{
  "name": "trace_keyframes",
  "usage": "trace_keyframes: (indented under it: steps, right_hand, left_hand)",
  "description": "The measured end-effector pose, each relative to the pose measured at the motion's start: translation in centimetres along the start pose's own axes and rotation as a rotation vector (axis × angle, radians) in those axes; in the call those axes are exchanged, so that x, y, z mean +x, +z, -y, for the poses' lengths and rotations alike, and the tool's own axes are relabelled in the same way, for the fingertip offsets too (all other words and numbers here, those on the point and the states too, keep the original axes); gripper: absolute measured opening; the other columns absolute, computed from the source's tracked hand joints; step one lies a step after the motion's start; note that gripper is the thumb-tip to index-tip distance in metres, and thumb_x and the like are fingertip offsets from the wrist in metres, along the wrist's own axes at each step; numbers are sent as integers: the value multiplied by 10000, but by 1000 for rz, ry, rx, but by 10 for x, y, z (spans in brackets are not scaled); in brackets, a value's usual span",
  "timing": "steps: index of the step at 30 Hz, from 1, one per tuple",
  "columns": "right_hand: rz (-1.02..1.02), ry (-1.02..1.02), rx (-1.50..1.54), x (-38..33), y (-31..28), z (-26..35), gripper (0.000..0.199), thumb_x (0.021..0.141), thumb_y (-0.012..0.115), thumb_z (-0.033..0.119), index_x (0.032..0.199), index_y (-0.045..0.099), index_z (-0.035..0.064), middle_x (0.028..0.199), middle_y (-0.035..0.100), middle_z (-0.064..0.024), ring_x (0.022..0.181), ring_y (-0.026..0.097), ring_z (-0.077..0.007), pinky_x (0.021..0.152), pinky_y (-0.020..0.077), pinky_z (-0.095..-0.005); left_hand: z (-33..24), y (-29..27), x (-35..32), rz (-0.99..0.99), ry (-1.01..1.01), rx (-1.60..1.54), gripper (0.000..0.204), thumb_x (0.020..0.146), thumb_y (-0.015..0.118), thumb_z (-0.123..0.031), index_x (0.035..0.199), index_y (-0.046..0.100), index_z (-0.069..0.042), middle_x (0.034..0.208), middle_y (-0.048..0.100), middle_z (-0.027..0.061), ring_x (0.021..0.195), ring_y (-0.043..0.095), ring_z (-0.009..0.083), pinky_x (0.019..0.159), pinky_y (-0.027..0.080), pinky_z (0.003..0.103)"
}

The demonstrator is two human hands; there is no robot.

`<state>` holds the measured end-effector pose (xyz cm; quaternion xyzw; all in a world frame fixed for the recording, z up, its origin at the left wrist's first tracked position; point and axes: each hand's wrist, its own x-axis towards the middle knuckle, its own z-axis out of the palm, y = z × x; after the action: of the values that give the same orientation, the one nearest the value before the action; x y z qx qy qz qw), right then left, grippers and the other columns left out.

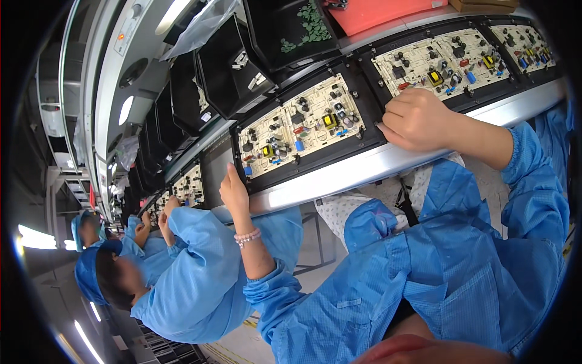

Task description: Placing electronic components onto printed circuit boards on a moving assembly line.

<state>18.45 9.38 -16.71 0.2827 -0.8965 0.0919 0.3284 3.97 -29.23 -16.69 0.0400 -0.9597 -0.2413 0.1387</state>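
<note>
Directly ahead lies a cream circuit board [315,112] with yellow-black transformers, blue parts and dark capacitors, set in a black carrier frame [291,173]. My left hand [234,192] is at that frame's near left corner, index finger stretched out along the edge; its other fingers are partly hidden. My right hand [415,119] is closed, with curled fingers over the near left part of the neighbouring carrier. Whatever lies under those fingertips is hidden. A second populated board [418,56] sits in this right-hand carrier.
A metal rail [327,176] runs along the near side of the line. Behind the boards stand black bins, one with green disc-shaped parts [312,27], another with white parts [257,80]. A co-worker in blue [194,267] sits close on my left. Another board [526,45] is far right.
</note>
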Motion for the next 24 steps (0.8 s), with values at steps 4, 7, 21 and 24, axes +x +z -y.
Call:
trace_keyframes:
  steps: [4,7,21,24]
  right_hand:
    - [5,39,15,-1,-19,4,166,669,688,102,615,542,45,670,564,-84,602,578,-252,558,475,-343]
    - [17,55,21,-9,-19,3,154,665,690,99,637,550,40,689,576,-90,607,578,-255,562,478,-349]
    - [86,-138,206,10,-17,-3,147,648,667,35,710,536,7,764,575,-123,711,593,-303,631,473,-395]
    - [135,-231,241,16,-12,1,157,639,670,54,707,534,12,757,571,-125,766,611,-301,654,486,-393]
  left_hand:
    - [-9,-9,0,60,-48,-7,653,925,399,-546,1007,665,45,895,662,246,873,625,328,795,436,400]
    - [-10,-7,-3,8,16,-3,635,959,365,-484,837,646,72,781,618,292,762,589,443,718,426,490]
    - [-28,-15,3,210,75,326,611,918,370,-531,884,669,1,886,655,248,859,609,452,795,464,507]
    - [-57,-16,1,-2,215,327,496,879,503,-456,950,652,12,937,649,224,878,617,409,795,480,477]
